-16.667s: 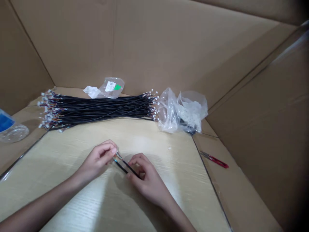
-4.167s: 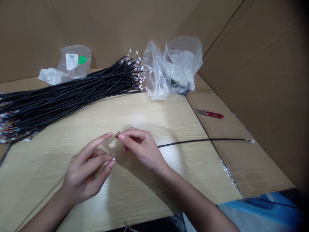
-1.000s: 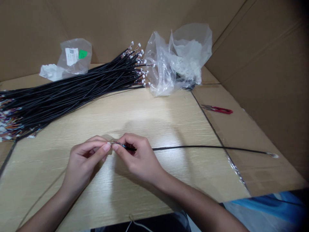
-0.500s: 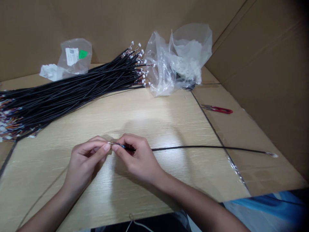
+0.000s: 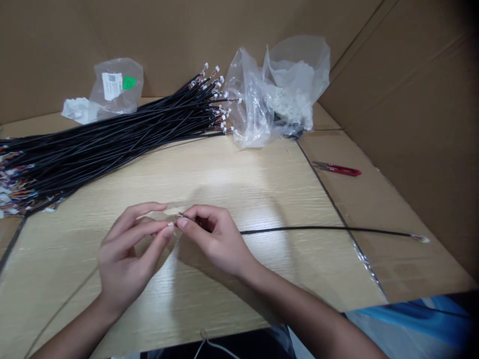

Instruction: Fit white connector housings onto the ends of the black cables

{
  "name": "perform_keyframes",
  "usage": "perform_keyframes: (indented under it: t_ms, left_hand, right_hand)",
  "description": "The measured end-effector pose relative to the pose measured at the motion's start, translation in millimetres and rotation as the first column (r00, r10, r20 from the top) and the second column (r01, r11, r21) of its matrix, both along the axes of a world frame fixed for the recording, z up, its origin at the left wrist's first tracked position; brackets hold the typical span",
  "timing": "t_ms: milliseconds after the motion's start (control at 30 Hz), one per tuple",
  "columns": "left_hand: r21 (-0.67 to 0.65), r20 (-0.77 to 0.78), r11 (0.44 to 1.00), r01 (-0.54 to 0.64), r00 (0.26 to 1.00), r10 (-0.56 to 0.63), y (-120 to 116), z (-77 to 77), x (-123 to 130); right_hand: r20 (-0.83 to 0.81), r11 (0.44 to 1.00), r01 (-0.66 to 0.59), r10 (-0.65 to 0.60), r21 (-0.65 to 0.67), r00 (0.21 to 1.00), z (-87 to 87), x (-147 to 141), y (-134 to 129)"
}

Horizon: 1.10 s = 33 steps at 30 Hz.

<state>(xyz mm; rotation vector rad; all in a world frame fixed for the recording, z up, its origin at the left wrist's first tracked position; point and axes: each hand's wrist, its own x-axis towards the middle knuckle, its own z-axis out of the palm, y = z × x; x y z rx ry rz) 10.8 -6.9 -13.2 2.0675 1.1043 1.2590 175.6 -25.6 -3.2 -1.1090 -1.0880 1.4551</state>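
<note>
Thumb and one finger of my left hand (image 5: 127, 252) pinch a small white connector (image 5: 171, 225), with another finger raised above it. Facing it, my right hand (image 5: 219, 239) is closed around the wire end of a black cable (image 5: 322, 228), thumb and fingertips close to the short loose wires (image 5: 181, 215). The two hands' fingertips almost meet. Whether the connector is joined to these wires is too small to tell. From my right hand the cable runs right across the board to its other end, a white plug (image 5: 423, 239).
A thick bundle of black cables (image 5: 123, 139) with white plugs lies at the back left. Behind it rests a labelled plastic bag (image 5: 118, 87); clear bags of white pieces (image 5: 292, 99) stand to its right. Red-handled snips (image 5: 339, 169) lie on cardboard at right. Cardboard walls surround the board.
My left hand has shifted slightly left and its upper finger has lifted away. The fingertips of both hands are a little farther apart. My right hand has barely moved.
</note>
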Motion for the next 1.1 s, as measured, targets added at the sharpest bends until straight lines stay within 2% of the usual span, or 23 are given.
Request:
perform_keyframes:
  t_ms: [67,167,400,600,700,900,1100]
  left_hand:
    - [0.152,-0.027,0.988,0.01,1.0,-0.006,-1.9,-0.3,1.1]
    - [0.275,-0.055,0.959,0.075,0.997,-0.063,-3.4,-1.9,3.1]
    - [0.33,-0.105,0.939,0.096,0.992,-0.064,-5.0,-1.6,2.2]
    - [0.432,-0.196,0.895,0.109,0.98,-0.025,-5.5,-6.7,-2.3]
    - [0.431,-0.209,0.896,0.105,0.978,-0.014,-4.9,-8.9,-2.3]
    - [0.347,-0.182,0.934,0.083,0.983,-0.02,-5.8,-7.9,-2.8]
    - [0.34,-0.165,0.935,0.1,0.985,-0.045,-4.5,-4.3,0.7]
  right_hand:
    - [-0.024,1.0,-0.009,0.009,-0.029,1.0,-0.3,0.6,0.6]
    - [-0.032,0.999,-0.01,0.009,-0.053,0.999,-1.4,1.3,1.1]
    - [-0.072,0.997,-0.021,0.015,-0.079,0.997,-2.9,4.0,4.1]
    - [-0.082,0.995,-0.004,-0.004,-0.096,0.997,-1.5,5.1,6.4]
    - [-0.086,0.991,-0.009,-0.002,-0.13,0.996,-2.2,5.8,7.2]
    - [-0.146,0.984,-0.012,-0.015,-0.18,0.989,-3.4,6.9,8.2]
    - [-0.15,0.982,-0.015,-0.014,-0.187,0.989,-2.4,7.3,7.6]
